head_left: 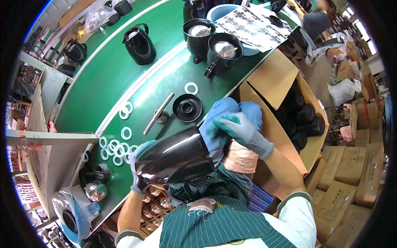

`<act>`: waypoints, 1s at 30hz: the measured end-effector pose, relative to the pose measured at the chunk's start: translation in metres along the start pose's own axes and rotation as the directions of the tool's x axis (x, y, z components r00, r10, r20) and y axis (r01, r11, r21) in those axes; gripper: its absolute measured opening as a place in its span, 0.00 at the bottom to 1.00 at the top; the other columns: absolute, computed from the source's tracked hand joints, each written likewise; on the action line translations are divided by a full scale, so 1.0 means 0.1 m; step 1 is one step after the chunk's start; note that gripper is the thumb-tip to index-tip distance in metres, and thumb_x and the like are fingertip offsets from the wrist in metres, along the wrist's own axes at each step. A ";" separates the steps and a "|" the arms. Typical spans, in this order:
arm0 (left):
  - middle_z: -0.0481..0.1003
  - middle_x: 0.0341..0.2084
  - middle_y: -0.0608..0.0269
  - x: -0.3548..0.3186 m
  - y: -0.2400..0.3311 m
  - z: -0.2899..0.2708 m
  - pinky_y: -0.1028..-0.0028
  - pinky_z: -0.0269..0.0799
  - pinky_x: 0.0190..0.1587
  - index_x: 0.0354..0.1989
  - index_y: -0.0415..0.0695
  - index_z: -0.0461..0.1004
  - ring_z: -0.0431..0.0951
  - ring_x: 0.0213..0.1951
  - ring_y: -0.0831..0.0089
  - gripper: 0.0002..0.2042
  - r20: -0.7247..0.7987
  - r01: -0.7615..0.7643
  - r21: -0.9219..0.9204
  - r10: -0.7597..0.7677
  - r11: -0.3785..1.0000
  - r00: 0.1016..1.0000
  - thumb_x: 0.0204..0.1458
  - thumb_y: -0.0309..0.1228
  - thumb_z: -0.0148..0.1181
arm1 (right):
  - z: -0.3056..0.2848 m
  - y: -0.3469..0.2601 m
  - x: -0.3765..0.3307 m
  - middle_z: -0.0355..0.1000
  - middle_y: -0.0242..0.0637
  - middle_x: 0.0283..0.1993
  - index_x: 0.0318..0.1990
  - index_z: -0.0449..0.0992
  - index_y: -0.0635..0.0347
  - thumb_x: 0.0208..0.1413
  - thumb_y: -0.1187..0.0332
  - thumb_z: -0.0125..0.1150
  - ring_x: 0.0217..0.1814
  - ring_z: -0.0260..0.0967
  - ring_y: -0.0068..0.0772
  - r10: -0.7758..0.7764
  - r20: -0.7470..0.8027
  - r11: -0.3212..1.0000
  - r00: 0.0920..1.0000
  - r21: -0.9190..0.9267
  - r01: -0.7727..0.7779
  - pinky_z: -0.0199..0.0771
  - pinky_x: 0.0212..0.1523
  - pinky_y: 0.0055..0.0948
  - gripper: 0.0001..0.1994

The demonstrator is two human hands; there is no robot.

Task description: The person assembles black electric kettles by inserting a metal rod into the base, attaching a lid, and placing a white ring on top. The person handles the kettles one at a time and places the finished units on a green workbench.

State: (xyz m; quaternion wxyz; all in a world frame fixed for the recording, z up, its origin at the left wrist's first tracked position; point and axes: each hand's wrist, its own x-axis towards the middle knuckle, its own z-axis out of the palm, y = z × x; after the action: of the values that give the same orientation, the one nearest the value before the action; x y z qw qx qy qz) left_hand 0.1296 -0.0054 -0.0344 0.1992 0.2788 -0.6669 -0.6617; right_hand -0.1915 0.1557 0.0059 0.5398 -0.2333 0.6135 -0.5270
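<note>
My left hand (pixel 135 167), in a grey and green glove, is wrapped round the narrower end of a glossy black jug body (pixel 175 157). The jug body lies tilted across my lap, its wide end toward the right. Above my right thigh, apart from the jug body, hovers my right hand (pixel 244 131), gloved alike. Its fingers are curled together; whatever they may hold is hidden. On the green table ahead are a round black part (pixel 187 108), a metal bar tool (pixel 159 114) and a white ring (pixel 191 88). Several more white rings (pixel 118 149) lie left of the jug body.
Black jugs (pixel 139 46) stand on the far table, two with silvery insides (pixel 199 31) beside a blue tub (pixel 250 50) under a patterned sheet (pixel 252 27). Right of me, an open carton (pixel 304 161) holds black round parts (pixel 305 113). Silvery pieces fill a divided box (pixel 154 209) below my left arm.
</note>
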 end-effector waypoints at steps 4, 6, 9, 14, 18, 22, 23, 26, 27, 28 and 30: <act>0.72 0.62 0.52 -0.12 -0.91 0.19 0.56 0.67 0.68 0.71 0.43 0.60 0.73 0.61 0.58 0.36 -0.010 0.178 -0.375 -0.197 0.910 0.980 0.60 0.50 0.63 | 0.24 0.50 0.89 0.74 0.46 0.57 0.56 0.75 0.61 0.57 0.40 0.63 0.59 0.73 0.43 -0.440 -0.239 0.489 0.866 -0.872 0.008 0.72 0.58 0.42 0.32; 0.69 0.65 0.52 -0.19 -1.11 0.27 0.56 0.64 0.70 0.73 0.46 0.58 0.69 0.66 0.60 0.33 0.011 0.219 -0.121 -0.219 0.968 0.976 0.64 0.52 0.53 | 0.40 0.52 1.33 0.73 0.42 0.60 0.61 0.74 0.59 0.55 0.35 0.62 0.64 0.70 0.39 -0.203 -0.263 0.087 0.943 -0.964 -0.250 0.71 0.60 0.36 0.38; 0.64 0.70 0.53 -0.26 -1.21 0.23 0.55 0.59 0.72 0.75 0.51 0.56 0.64 0.70 0.62 0.31 0.064 0.264 0.172 -0.278 0.949 0.958 0.69 0.54 0.38 | 0.55 0.40 1.55 0.73 0.37 0.60 0.61 0.76 0.53 0.52 0.31 0.62 0.64 0.70 0.36 -0.008 -0.407 -0.056 0.913 -0.912 -0.407 0.69 0.60 0.37 0.39; 0.62 0.71 0.52 -0.37 -1.35 0.20 0.56 0.63 0.71 0.75 0.50 0.56 0.66 0.69 0.60 0.31 0.024 0.230 0.086 -0.233 0.969 0.972 0.69 0.53 0.40 | 0.43 0.50 1.53 0.77 0.39 0.56 0.52 0.79 0.55 0.43 0.37 0.74 0.57 0.76 0.39 -0.182 -0.432 0.293 0.883 -0.881 -0.371 0.77 0.51 0.38 0.36; 0.63 0.70 0.52 -0.43 -1.46 0.15 0.57 0.66 0.70 0.75 0.48 0.57 0.68 0.68 0.61 0.29 0.071 0.312 -0.109 -0.306 0.944 0.949 0.69 0.48 0.44 | 0.51 0.36 0.77 0.78 0.35 0.43 0.46 0.76 0.61 0.46 0.63 0.78 0.38 0.71 0.25 -0.220 -0.228 0.935 0.948 -0.328 0.138 0.73 0.42 0.26 0.22; 0.64 0.69 0.52 -0.25 -1.55 0.21 0.59 0.68 0.69 0.74 0.45 0.58 0.69 0.66 0.61 0.28 0.172 0.362 -0.357 -0.321 0.861 0.931 0.69 0.43 0.48 | 0.64 0.45 0.19 0.75 0.49 0.60 0.36 0.72 0.62 0.48 0.71 0.77 0.49 0.71 0.22 -0.535 -0.156 0.843 0.830 -0.164 0.512 0.72 0.52 0.26 0.16; 0.64 0.69 0.52 -0.18 -1.57 0.24 0.59 0.68 0.69 0.74 0.45 0.58 0.69 0.66 0.61 0.28 0.199 0.369 -0.416 -0.313 0.831 0.929 0.69 0.42 0.49 | 0.66 0.45 0.08 0.74 0.52 0.62 0.37 0.72 0.62 0.48 0.72 0.77 0.55 0.72 0.26 -0.575 -0.151 0.818 0.804 -0.119 0.563 0.71 0.56 0.29 0.15; 0.65 0.68 0.52 -0.06 -1.56 0.31 0.61 0.70 0.68 0.73 0.43 0.59 0.71 0.65 0.61 0.27 0.255 0.379 -0.540 -0.282 0.752 0.925 0.69 0.38 0.52 | 0.73 0.33 -0.19 0.72 0.57 0.63 0.39 0.74 0.62 0.49 0.77 0.77 0.68 0.70 0.43 -0.681 -0.121 0.732 0.722 -0.130 0.668 0.69 0.67 0.39 0.15; 0.64 0.68 0.52 -0.04 -1.40 0.36 0.62 0.68 0.69 0.73 0.42 0.59 0.69 0.66 0.62 0.25 0.250 0.315 -0.467 -0.218 0.826 0.943 0.70 0.35 0.50 | 0.72 0.31 -0.23 0.72 0.56 0.63 0.41 0.75 0.61 0.49 0.76 0.77 0.68 0.70 0.45 -0.712 -0.116 0.702 0.693 -0.139 0.698 0.68 0.67 0.41 0.15; 0.64 0.69 0.53 -0.02 -1.23 0.43 0.63 0.66 0.70 0.72 0.41 0.59 0.67 0.67 0.63 0.23 0.251 0.243 -0.390 -0.152 0.888 0.956 0.71 0.31 0.47 | 0.70 0.29 -0.27 0.72 0.55 0.63 0.42 0.76 0.60 0.49 0.75 0.78 0.68 0.70 0.47 -0.741 -0.110 0.671 0.662 -0.147 0.727 0.68 0.68 0.44 0.16; 0.66 0.67 0.55 -0.02 -0.81 0.51 0.64 0.65 0.70 0.71 0.43 0.62 0.68 0.66 0.64 0.22 0.280 0.101 0.080 -0.119 0.992 0.953 0.69 0.30 0.48 | 0.61 0.21 -0.30 0.73 0.52 0.63 0.45 0.78 0.56 0.48 0.71 0.79 0.68 0.70 0.52 -0.840 0.006 0.522 0.543 -0.267 0.810 0.67 0.69 0.49 0.18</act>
State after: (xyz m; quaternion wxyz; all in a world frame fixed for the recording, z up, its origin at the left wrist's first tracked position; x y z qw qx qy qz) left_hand 0.1073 0.0375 -0.1171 0.0550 0.2239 -0.6932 -0.6829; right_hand -0.1207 0.1645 0.0081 0.1541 -0.5259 0.5198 -0.6554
